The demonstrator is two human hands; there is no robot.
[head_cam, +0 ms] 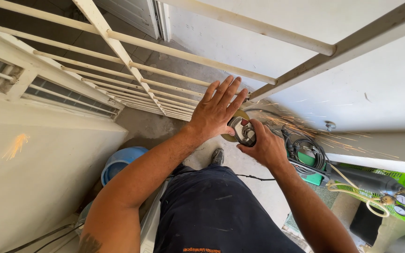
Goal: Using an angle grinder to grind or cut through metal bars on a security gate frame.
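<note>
Below the cream metal grille (132,70), the angle grinder (242,131) sits between the two hands, and most of its body is hidden by them. Only the metallic head and part of the yellowish disc (230,137) are visible. The left hand (216,110) is spread flat, fingers extended, resting over the disc guard and against the grille bar. The right hand (266,147) is closed around the grinder body. Sparks (305,131) stream to the right across the white wall (352,93). At lower right, a gas cylinder (366,180) with gauges (403,200) is partly cut off by the frame edge; dial markings are unreadable. A blue bucket (120,161) is partly hidden behind the left forearm.
</note>
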